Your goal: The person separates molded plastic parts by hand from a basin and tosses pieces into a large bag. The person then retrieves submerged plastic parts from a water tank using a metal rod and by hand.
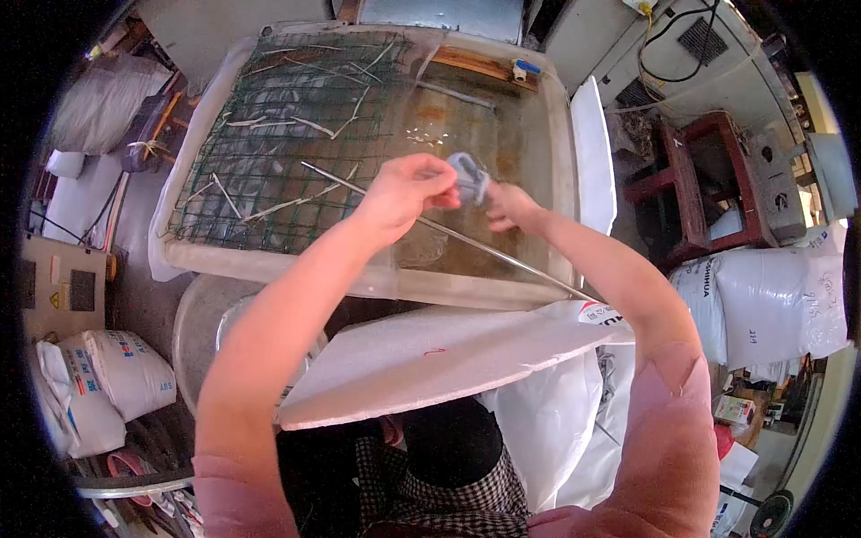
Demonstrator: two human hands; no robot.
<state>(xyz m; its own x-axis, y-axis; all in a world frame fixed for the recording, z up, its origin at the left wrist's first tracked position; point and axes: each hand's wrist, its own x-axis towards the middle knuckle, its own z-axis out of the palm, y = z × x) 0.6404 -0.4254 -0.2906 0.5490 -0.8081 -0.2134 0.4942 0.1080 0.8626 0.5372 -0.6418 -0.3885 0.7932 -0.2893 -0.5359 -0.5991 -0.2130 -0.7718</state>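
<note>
Over the water tank, my left hand is closed in a pinch at the left side of a grey ring-shaped plastic part. My right hand grips the same part from the right, with its fingers partly smeared by motion. A hollow opening shows in the part, but its exact kind cannot be made out. Below both hands a thin metal rod lies slantwise across the tank, its right end over the near rim.
Green wire mesh with pale strips covers the tank's left half. A blue-handled valve is at the far right corner. A white foam board lies before me. White sacks and a dark red frame stand right.
</note>
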